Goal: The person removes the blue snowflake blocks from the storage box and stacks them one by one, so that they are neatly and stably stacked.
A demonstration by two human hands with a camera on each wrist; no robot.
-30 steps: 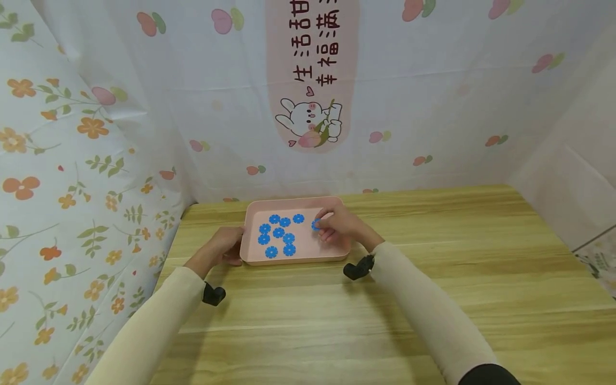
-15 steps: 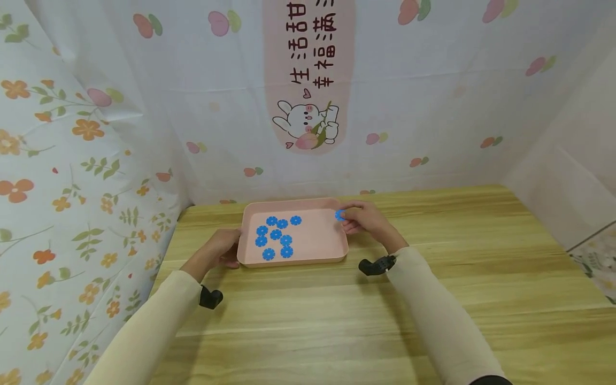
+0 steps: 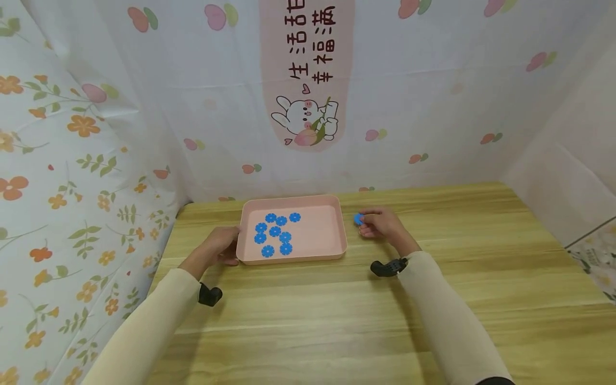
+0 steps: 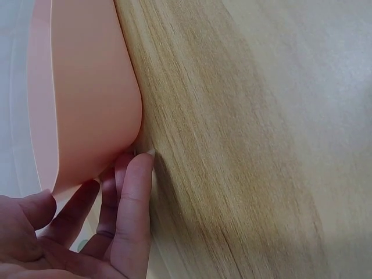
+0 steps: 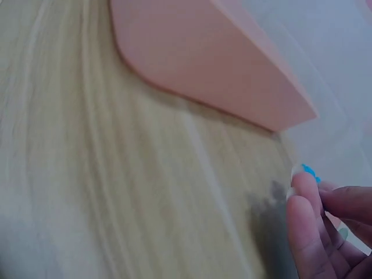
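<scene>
Between the thumb and fingers of my right hand [image 3: 385, 224], a blue flower-shaped disc [image 3: 358, 219] is pinched just beyond the right end of the pink tray [image 3: 344, 230]. Only a sliver of that blue disc [image 5: 311, 172] shows in the right wrist view, above the fingertips. My left hand [image 3: 220, 244] rests against the tray's left end. In the left wrist view, the fingertips of the left hand [image 4: 87, 226] touch the outer wall, with the thumb at the rim. Inside the tray lie several matching blue discs [image 3: 275, 231], mostly in its left half.
The tray stands on a wood-grain table [image 3: 308, 315] near its back edge. Behind the table hangs a white printed curtain [image 3: 423, 96]. A floral curtain [image 3: 82, 214] borders the left side. Each wrist bears a small black camera [image 3: 389, 267].
My right hand has carried the blue disc from above the tray's right part, over the right rim, to beside the tray. My left hand stays at the tray's left end.
</scene>
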